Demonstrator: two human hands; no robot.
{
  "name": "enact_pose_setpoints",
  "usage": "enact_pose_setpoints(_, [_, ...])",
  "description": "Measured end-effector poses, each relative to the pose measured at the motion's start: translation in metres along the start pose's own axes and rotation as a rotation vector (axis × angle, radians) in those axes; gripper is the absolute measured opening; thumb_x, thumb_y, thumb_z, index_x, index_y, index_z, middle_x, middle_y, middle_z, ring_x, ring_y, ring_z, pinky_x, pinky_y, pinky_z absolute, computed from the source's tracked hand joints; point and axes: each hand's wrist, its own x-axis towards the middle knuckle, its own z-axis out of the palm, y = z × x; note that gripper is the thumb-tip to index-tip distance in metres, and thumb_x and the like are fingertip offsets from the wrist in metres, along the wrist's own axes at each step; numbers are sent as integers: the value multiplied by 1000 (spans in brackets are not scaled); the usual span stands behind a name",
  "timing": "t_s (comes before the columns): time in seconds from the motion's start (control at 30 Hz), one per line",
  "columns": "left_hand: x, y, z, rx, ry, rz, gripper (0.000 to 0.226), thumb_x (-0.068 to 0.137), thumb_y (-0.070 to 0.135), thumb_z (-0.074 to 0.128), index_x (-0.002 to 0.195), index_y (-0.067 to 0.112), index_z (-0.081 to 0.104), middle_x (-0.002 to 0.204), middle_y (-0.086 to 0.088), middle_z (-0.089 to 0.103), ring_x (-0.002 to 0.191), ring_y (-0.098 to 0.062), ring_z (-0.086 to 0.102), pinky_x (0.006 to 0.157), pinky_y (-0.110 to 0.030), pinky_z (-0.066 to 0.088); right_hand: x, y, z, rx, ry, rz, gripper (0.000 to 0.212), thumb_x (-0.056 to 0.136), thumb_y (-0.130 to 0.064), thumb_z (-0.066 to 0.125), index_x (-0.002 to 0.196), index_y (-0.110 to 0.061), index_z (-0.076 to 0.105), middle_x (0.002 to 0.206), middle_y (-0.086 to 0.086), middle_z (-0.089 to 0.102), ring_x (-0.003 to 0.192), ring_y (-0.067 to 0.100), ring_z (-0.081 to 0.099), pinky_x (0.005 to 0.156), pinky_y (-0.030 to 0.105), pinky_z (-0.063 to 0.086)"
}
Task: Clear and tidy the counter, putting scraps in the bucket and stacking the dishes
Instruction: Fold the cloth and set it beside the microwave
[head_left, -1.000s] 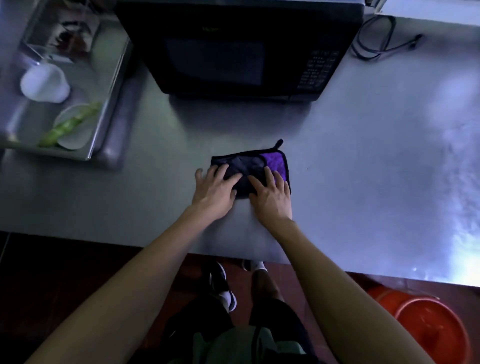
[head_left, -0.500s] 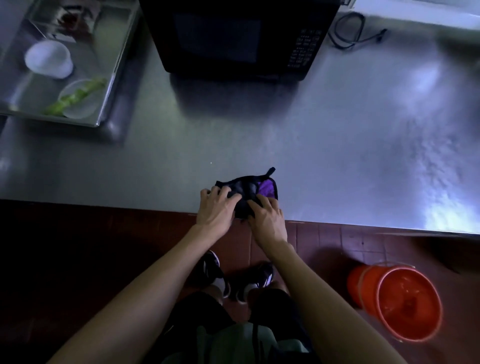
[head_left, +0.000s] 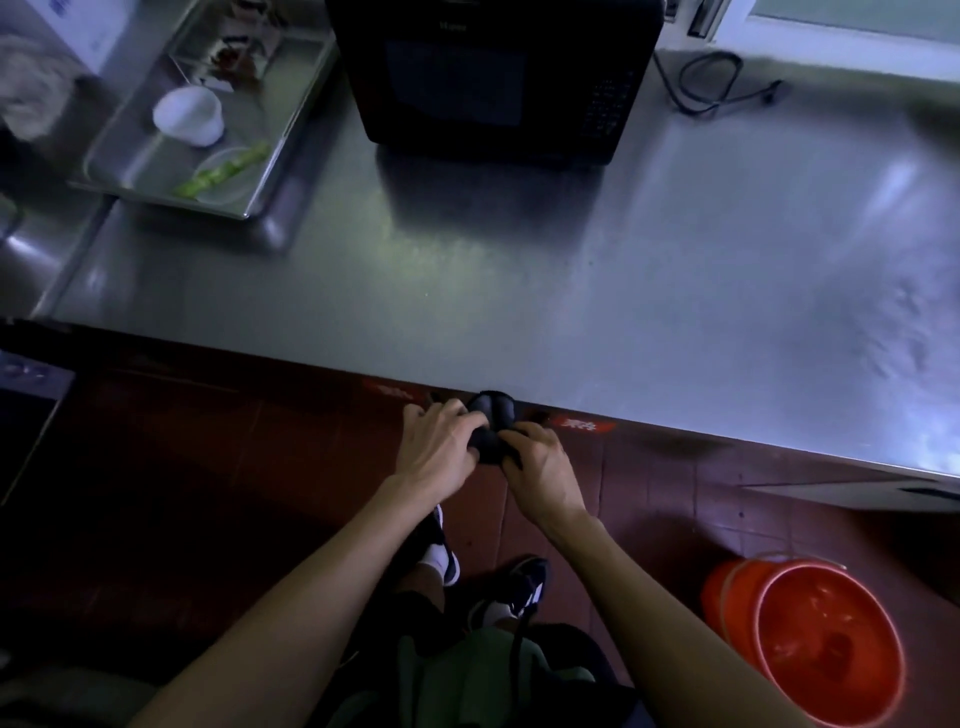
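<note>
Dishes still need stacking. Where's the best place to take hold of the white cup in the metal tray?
Probably grip the white cup around its side wall, just below the rim, coming from above: it sits mouth-up in the tray, walls flaring upward, clear of the green scrap.

Dim room: dark red tiled floor (head_left: 649, 499), what may be a window frame (head_left: 852, 36) at top right.

Steel counter (head_left: 519, 291) bears microwave (head_left: 493, 78), tray (head_left: 280, 171), seemingly a cable (head_left: 711, 83).

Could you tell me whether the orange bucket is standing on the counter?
No, the bucket stands on the red tiled floor, below the counter edge.
</note>
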Motion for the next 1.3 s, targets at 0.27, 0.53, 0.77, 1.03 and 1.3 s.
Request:
enact_pose_setpoints(0.27, [4, -9, -24, -46, 160, -2, 36, 75, 29, 73, 110, 35, 64, 106, 9, 59, 98, -20, 61, 83, -42, 36, 12, -16, -23, 14, 111, -105, 37, 86, 1, 60, 122, -6, 69, 124, 18, 62, 106, 39, 55, 91, 44, 47])
enact_pose_setpoints(0.53, [42, -57, -46, -84, 257, -32, 39, 77, 27, 73, 114, 35, 65, 109, 8, 61, 97, -20, 61, 84, -41, 34, 71, -51, -24, 12, 154, -146, 37, 87, -1, 60, 123, -5, 67, 124, 17, 61, 109, 39, 53, 92, 48, 48])
enact_pose_setpoints(0.77, [109, -124, -62, -119, 243, -28, 44, 81, 27, 68, 124, 35, 63, 115, 7, 62, 103, -20, 60, 88, -41, 34, 154, -87, -7, -27, 152, -104, 45, 86, 2, 59, 131, -4, 61, 128, 17, 61, 110, 39, 53, 91, 49, 49])
enact_pose_setpoints(1.03, [183, -170, -51, -167, 119, 15, 48, 85, 28, 65, 132, 34, 58, 118, 6, 61, 109, -20, 57, 92, -41, 32, 226, -96, 17, -44, 63, 102, 63, 91, -3, 52, 152, -12, 36, 138, 11, 54, 120, 34, 46, 90, 48, 48])
enact_pose_setpoints(1.3, [186, -167, -27, -105, 40, 101, 39, 87, 34, 61, 126, 32, 61, 123, 6, 61, 112, -23, 52, 88, -43, 34, 225, -82, 28, -101, 40, 117, 57, 91, -1, 53, 147, -11, 48, 145, 6, 52, 116, 34, 45, 91, 46, 47])
